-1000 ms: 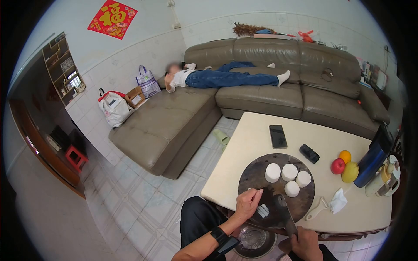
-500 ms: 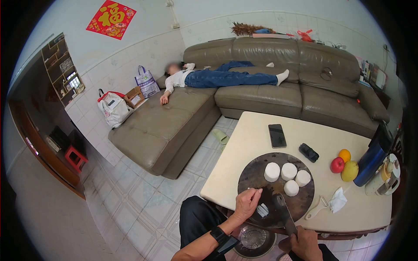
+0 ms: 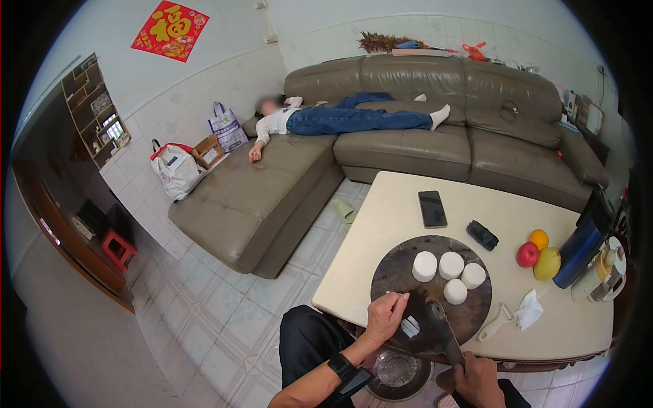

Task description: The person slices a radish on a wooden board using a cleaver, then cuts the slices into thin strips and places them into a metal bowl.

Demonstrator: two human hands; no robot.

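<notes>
My right hand (image 3: 477, 382) grips the handle of a kitchen knife (image 3: 445, 333), whose dark blade lies over the right part of a round dark cutting board (image 3: 388, 272). Left of the blade, my left hand (image 3: 386, 318) rests at the board's edge with fingers curled together; anything inside them is hidden. Between hand and knife lie a few thin white slices (image 3: 410, 327). Farther back on the board stand several thick white round chunks (image 3: 450, 265) that look like peeled radish.
The cream table (image 3: 354, 265) also bears a phone (image 3: 432, 209), a dark small case (image 3: 482, 235), fruit (image 3: 527, 255), a blue flask (image 3: 581, 248), a peeler (image 3: 495, 324) and a tissue (image 3: 529, 310). Below is a metal basin (image 3: 425, 386). A person (image 3: 360, 121) lies on the sofa (image 3: 238, 197).
The view has shifted very slightly. Both hands, the knife and the white pieces keep the same places.
</notes>
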